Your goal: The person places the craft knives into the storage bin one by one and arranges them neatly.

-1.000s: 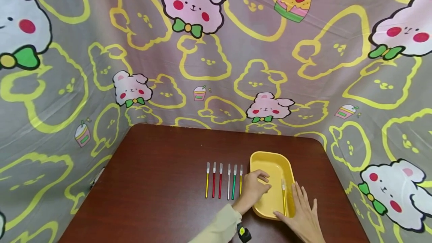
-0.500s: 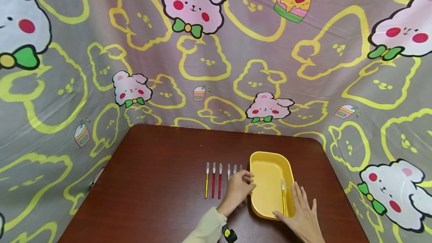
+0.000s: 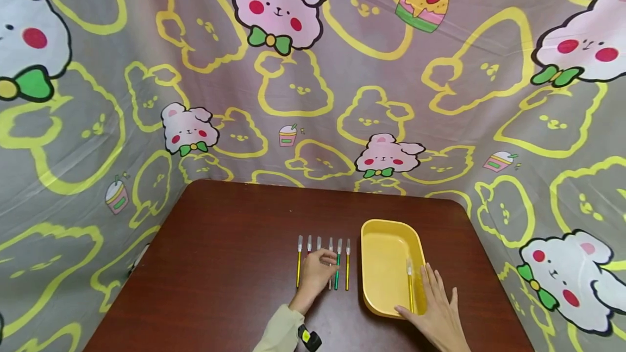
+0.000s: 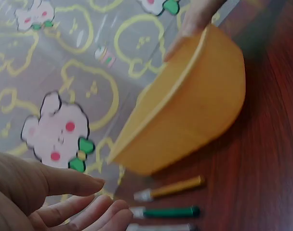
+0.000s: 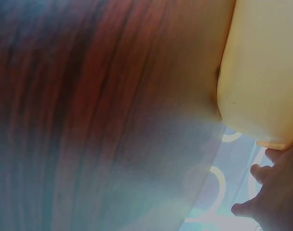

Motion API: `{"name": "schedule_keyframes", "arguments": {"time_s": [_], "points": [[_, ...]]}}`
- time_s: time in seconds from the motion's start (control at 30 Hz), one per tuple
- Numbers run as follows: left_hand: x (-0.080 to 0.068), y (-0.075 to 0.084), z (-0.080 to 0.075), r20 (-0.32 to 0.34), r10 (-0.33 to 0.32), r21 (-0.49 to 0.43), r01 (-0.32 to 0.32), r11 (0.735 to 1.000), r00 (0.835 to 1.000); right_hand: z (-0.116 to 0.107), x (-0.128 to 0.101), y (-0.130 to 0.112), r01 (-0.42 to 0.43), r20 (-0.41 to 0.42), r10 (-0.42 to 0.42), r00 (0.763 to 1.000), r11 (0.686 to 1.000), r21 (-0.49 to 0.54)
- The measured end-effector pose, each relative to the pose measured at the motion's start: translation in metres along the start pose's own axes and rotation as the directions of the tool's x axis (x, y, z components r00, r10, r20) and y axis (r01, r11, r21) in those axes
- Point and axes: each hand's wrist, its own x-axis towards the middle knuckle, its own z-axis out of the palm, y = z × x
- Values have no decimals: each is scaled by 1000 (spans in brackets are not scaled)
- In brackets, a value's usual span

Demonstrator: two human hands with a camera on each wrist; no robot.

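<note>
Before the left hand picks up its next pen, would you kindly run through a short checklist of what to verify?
1. Left hand is over the pen row, fingers relaxed: ok.
2. Which pen it touches: cannot tell; the hand covers the middle ones.
3. Yellow tray sits flat on the table beside the row: ok.
4. Right hand rests on the tray's near right rim, steadying it: ok.
5. Tray has room; only one yellow pen lies inside: ok.

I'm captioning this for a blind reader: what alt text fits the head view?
A left hand reaches over a row of coloured craft knives on a dark wooden table, while the right hand rests flat on a yellow tray holding one yellow knife.
</note>
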Motion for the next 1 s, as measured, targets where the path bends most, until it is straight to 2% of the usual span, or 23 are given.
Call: {"name": "schedule_keyframes", "arguments": {"time_s": [0.13, 0.4, 0.53, 0.7, 1.0], "points": [[1, -15, -9, -22, -53, -20, 53, 998, 998, -1, -1, 1, -1, -8, 1, 1000, 1000, -3], [8, -34, -30, -73, -92, -21, 91, 996, 993, -1, -1, 2, -13, 12, 13, 1000, 1000, 0], [13, -41, -41, -137, -99, 73, 110, 991, 986, 1, -2, 2, -5, 3, 5, 1000, 1000, 8], [15, -49, -53, -192, -85, 192, 123, 974, 978, 1, -3, 1, 7, -18, -7, 1000, 1000, 14], [15, -57, -61, -235, -122, 230, 177, 957, 964, 1, 0, -1, 12, -23, -11, 1000, 1000, 22]]}}
